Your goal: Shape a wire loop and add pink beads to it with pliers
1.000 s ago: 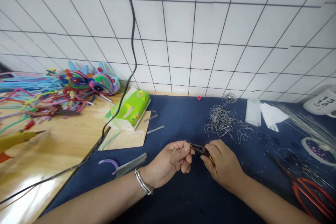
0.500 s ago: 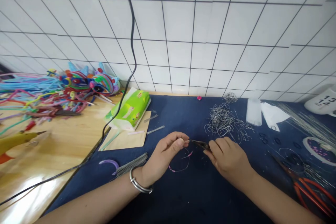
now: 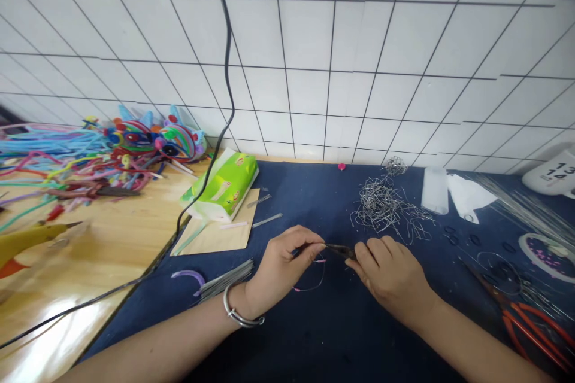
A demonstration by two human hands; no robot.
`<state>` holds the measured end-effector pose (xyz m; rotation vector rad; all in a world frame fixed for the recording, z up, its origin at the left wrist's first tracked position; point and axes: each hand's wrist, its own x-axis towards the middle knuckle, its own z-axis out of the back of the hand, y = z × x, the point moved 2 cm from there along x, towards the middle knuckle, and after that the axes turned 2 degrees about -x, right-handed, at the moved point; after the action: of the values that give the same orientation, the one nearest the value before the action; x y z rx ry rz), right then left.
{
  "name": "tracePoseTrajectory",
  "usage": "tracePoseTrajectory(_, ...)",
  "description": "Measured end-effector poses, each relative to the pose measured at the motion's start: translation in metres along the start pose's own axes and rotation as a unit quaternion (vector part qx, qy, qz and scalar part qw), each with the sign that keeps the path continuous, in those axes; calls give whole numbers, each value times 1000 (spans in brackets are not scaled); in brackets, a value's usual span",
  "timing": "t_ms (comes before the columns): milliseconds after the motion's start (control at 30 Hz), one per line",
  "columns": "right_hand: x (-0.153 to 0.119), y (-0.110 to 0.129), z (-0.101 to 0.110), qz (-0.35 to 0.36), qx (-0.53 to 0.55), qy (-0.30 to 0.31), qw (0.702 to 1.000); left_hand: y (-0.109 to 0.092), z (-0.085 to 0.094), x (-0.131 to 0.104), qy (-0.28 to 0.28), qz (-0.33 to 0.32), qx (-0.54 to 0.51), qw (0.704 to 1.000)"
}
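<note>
So the pliers [image 3: 339,249] are in the right hand [image 3: 395,278], with that grip wrapped tight around the handles. Their nose points left, right up to the fingertips of the left hand [image 3: 283,269]. That grip is pinched together, thumb against fingers, on the end of a thin wire [image 3: 322,278]. Whether the plier jaws are actually biting the wire, I can't tell; it's too small and dark there. The rest of the wire hangs in a loop below the pinch, just right of the left hand, over the blue cloth [image 3: 314,203], with a few pink beads [image 3: 320,261] on it. There's a silver bangle [image 3: 242,320] on the left wrist.

Around that, the bench [image 3: 157,215] is pretty busy. Near the left forearm there's a bundle of straight wires [image 3: 229,280] with a purple arc [image 3: 191,275] beside it. Behind those, a green tissue pack [image 3: 224,185] sits partly on a tan card [image 3: 238,233]. Beyond the right hand is a messy wire tangle [image 3: 381,206], and off to the right are red-handled scissors [image 3: 534,329] and a white mug [image 3: 550,173]. Far left: a heap of pipe cleaners [image 3: 58,140] and a yellow glue gun [image 3: 31,236].
</note>
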<state>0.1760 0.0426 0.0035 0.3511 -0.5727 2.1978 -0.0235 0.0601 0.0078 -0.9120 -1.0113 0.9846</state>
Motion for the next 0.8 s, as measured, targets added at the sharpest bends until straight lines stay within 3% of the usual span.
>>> tracePoseTrajectory(133,1,-1,-1,-11,31,4,999,2,1,2,3,28,-9,1000)
tracePoseTrajectory(233,1,-4,-6,-52,91,12,994,5,1,2,3,99,-103,990)
tracePoseTrajectory(333,1,-6,-10,-102,162,12,982,7,-2,1,13,163,-253,954)
tracePoseTrajectory(467,0,-1,-12,-101,201,4,974,4,-9,-3,38,206,-375,903)
tracePoseTrajectory(633,-1,8,-9,-89,223,9,971,2,-15,-7,45,224,-428,874)
tracePoseTrajectory(800,-2,8,-9,-91,235,8,968,3,-16,-7,49,224,-421,878)
